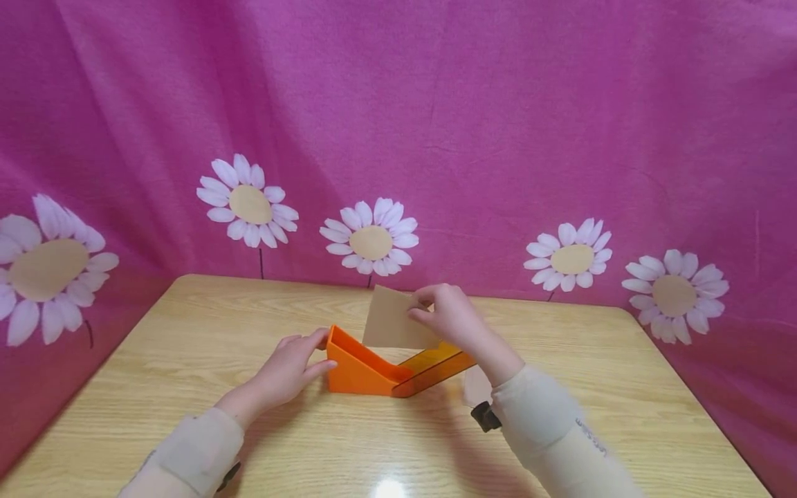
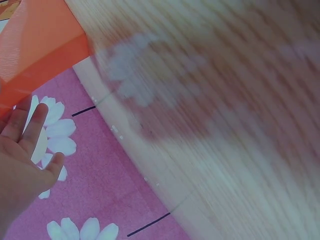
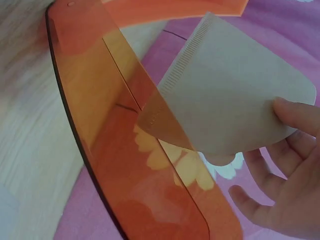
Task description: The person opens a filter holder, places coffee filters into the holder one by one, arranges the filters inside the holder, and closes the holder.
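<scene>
An orange coffee filter holder stands on the table, its see-through amber lid swung down to the right. My left hand grips the holder's tall left end, thumb on the near side and fingers at the back. In the left wrist view, fingers reach up to the orange wall. Above the holder and lid, my right hand pinches a brown paper coffee filter by one edge. The right wrist view shows the filter's crimped seam, with one corner behind the amber lid.
A light wood-grain table lies beneath everything. Behind it and at the sides hangs a magenta cloth printed with white daisies. A pale flat shape shows beside the right wrist, partly hidden.
</scene>
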### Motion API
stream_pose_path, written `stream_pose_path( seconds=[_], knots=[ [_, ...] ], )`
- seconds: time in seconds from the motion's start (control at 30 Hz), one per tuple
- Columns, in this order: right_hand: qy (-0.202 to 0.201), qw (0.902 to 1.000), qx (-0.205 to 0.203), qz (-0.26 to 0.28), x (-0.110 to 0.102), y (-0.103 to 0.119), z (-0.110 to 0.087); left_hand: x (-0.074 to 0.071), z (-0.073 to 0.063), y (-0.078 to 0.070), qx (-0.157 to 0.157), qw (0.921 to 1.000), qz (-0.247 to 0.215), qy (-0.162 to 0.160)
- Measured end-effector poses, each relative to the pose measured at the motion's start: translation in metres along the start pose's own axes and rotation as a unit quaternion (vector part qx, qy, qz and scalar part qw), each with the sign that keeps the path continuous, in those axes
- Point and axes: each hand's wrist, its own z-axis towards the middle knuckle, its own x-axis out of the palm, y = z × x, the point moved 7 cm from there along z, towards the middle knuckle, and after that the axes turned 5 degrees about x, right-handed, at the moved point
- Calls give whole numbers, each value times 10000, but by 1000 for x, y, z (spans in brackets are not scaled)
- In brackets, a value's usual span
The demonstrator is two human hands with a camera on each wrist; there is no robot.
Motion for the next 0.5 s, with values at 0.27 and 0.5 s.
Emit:
stream_pose_path(
  seconds=[0.27, 0.5],
  knots=[
    [48, 9999, 1, -106, 15, 5, 4, -1, 0, -1, 15, 10000, 47, -14],
    [121, 9996, -63, -233, 27, 6, 8, 0, 1, 1, -70, 10000, 45, 38]
  ],
)
